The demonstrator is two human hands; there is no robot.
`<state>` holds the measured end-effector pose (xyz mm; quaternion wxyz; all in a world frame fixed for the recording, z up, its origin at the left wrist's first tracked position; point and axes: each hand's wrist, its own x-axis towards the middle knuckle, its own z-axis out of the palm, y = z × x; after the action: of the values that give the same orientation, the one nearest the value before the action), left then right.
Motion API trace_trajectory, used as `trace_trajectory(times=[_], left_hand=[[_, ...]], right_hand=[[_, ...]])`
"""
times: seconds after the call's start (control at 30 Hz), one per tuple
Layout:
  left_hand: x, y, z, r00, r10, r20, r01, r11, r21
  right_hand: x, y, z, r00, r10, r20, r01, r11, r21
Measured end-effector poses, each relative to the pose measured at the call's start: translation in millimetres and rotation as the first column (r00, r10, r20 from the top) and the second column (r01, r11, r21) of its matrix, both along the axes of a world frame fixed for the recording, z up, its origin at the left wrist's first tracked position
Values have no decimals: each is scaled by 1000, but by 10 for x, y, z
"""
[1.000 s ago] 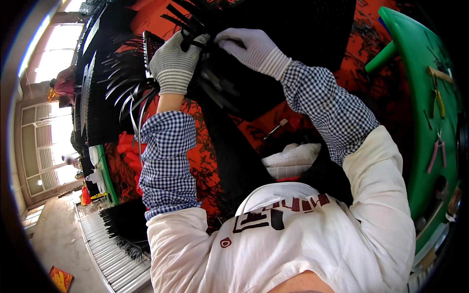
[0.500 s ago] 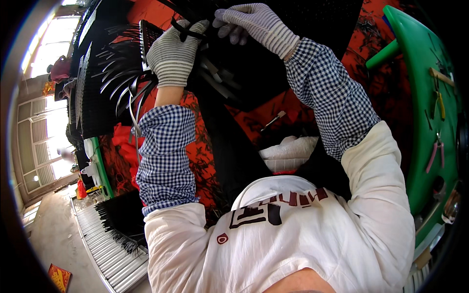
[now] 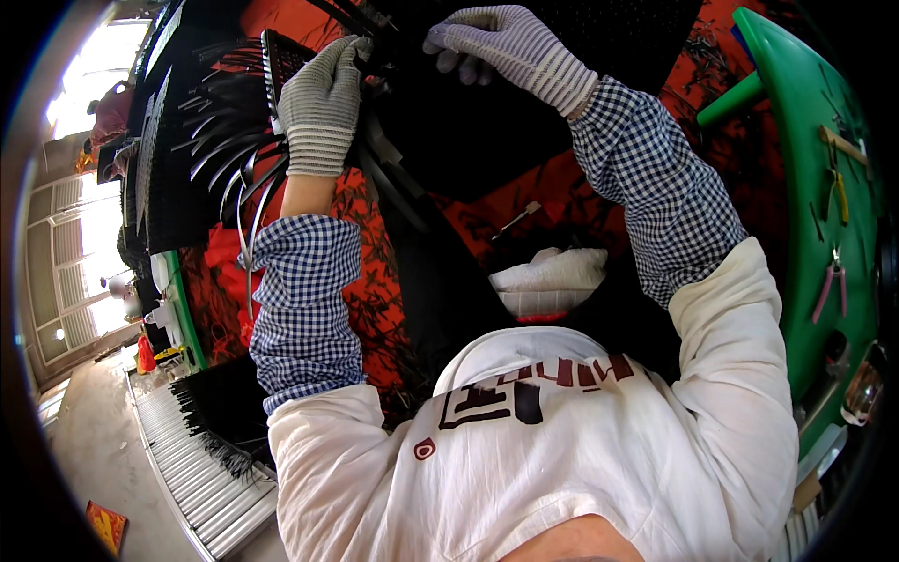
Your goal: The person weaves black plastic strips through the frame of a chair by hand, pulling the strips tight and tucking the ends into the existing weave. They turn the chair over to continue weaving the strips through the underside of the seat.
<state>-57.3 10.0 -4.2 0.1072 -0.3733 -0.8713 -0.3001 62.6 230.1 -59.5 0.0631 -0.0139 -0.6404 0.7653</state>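
My left hand (image 3: 323,103), in a grey-and-white striped knit glove, has its thumb and fingers pinched together on a black strip (image 3: 348,13) at the edge of the dark work. My right hand (image 3: 515,47), in a matching glove, is held to the right over the black panel (image 3: 524,140). Its thumb and index finger come close together and the other fingers curl below. Anything between them is lost against the black. Beside my left hand, many loose black strips (image 3: 220,140) fan out from a dark frame edge (image 3: 271,80).
At the right stands a green table (image 3: 815,215) with yellow-handled pliers (image 3: 840,197), pink-handled pliers (image 3: 829,292) and a wooden-handled tool (image 3: 843,142). Black scraps litter the red floor covering (image 3: 375,309). A small tool (image 3: 517,219) lies near a white bundle (image 3: 552,272). Metal rollers (image 3: 201,468) run at lower left.
My left hand has turned more upright, and the strip looped by its fingertips no longer shows there. My right hand has shifted slightly to the right. The whole view has tilted a little.
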Motion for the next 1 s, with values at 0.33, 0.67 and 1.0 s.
trace_trajectory(times=[0.33, 0.67, 1.0], left_hand=[[-112, -29, -67, 989, -61, 136, 48, 994, 96], [39, 27, -5, 984, 25, 175, -36, 998, 58], [5, 50, -10, 982, -17, 189, 2, 996, 84]], right_hand=[[66, -71, -3, 1000, -25, 14, 23, 989, 143], [79, -209, -108, 988, -98, -119, 138, 904, 405], [14, -466, -275, 846, -135, -516, 429, 747, 508]])
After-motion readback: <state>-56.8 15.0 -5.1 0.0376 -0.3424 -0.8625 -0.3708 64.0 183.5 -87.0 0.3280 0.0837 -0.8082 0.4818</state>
